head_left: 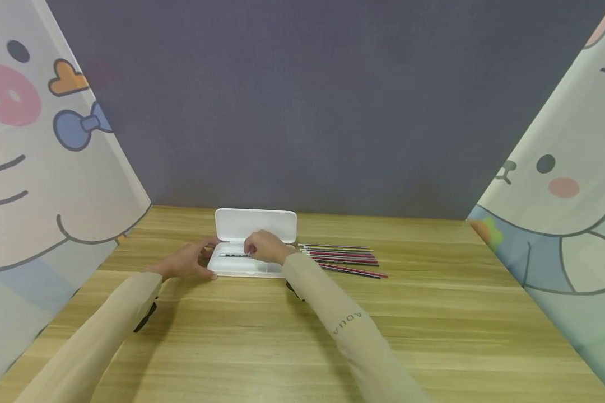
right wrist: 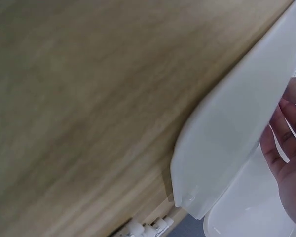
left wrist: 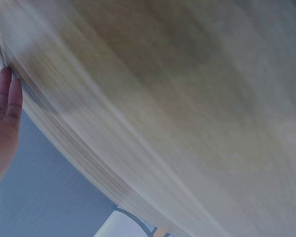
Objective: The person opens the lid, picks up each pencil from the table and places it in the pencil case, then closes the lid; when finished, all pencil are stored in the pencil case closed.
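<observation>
A white pencil case (head_left: 247, 270) lies on the table with its lid (head_left: 237, 225) raised at the back. My left hand (head_left: 185, 261) holds the case's left end, thumb at the front corner and fingers toward the back; in the left wrist view those fingers (left wrist: 14, 101) reach out nearly straight. Over the tray, my right hand (head_left: 267, 246) pinches a dark pencil (head_left: 234, 255) near its right end, and the pencil's left part points left along the tray. In the right wrist view the right hand (right wrist: 291, 153) is above the case's inside, behind its front wall (right wrist: 222, 133).
Several pencils (head_left: 343, 256), red, dark and yellowish, lie loosely side by side right of the case. A dark grey panel (head_left: 307, 112) stands behind the wooden table (head_left: 232, 341). Cartoon-printed panels (head_left: 55, 184) flank it on both sides.
</observation>
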The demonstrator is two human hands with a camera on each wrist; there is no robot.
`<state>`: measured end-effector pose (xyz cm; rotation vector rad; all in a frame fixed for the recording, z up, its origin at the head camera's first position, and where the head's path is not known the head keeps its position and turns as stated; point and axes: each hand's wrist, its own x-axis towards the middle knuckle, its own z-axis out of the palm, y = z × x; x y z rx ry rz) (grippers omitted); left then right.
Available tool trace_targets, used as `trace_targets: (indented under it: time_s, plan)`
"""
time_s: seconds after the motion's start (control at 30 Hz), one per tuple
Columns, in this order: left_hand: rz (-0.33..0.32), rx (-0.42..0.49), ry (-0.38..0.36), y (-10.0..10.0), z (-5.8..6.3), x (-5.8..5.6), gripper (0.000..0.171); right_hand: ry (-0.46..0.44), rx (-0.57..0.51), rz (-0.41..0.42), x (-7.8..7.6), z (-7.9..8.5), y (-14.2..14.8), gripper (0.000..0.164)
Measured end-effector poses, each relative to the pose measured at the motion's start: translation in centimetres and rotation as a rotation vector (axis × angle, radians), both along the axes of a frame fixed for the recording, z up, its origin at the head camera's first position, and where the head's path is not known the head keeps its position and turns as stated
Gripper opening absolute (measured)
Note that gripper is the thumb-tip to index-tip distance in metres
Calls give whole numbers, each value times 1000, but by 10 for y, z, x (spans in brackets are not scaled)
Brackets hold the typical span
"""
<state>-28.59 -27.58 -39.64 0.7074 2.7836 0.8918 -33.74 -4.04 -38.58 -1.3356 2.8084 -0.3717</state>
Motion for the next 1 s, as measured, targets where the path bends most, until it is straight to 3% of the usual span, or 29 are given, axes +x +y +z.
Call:
trace_targets:
  time_s: [0.47, 1.0]
  plan:
    - [0, 10, 7, 1, -1, -1, 82, -6, 33, 8, 2, 10, 8, 17]
    - [2, 7, 6, 0, -2, -1, 82, 32, 36, 81, 11, 31, 52, 15]
